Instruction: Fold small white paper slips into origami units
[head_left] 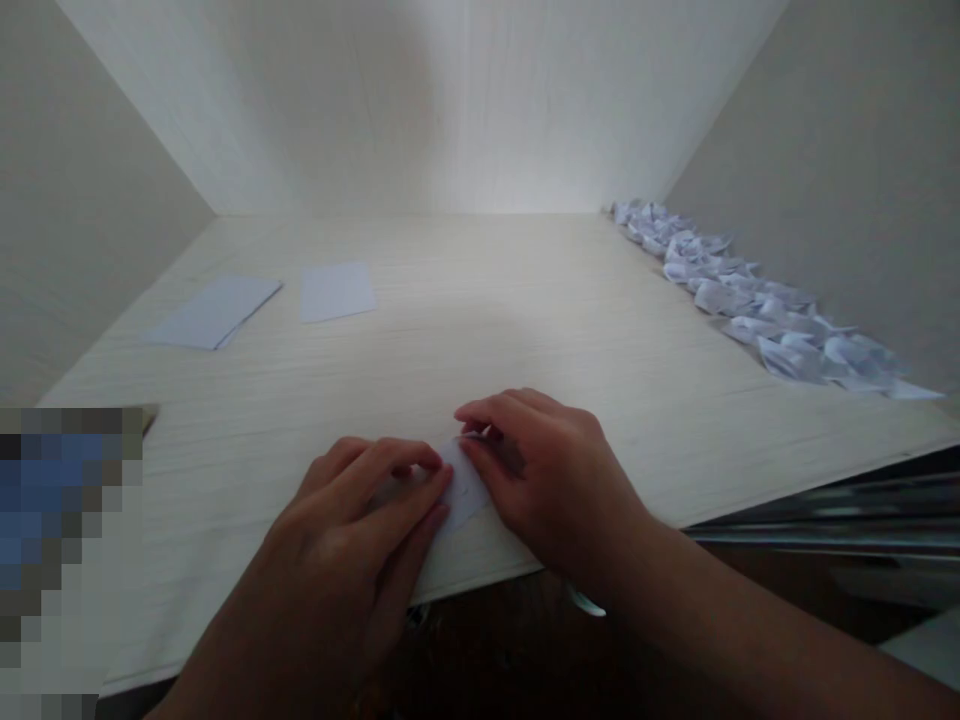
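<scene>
Near the front edge of the table, a small piece of white paper (466, 492) lies between my two hands, partly covered by their fingers. My left hand (367, 510) pinches its left side, thumb and fingertips close together. On the right, my right hand (551, 455) has thumb and forefinger closed on the paper's upper edge. The paper looks folded, but its full shape is hidden under the fingers.
A stack of white paper sheets (214, 312) lies at the left, with a single square sheet (337, 291) beside it. Several folded white paper pieces (731, 290) line the right wall. White panels enclose the pale table (480, 350). A blurred patch covers the lower left.
</scene>
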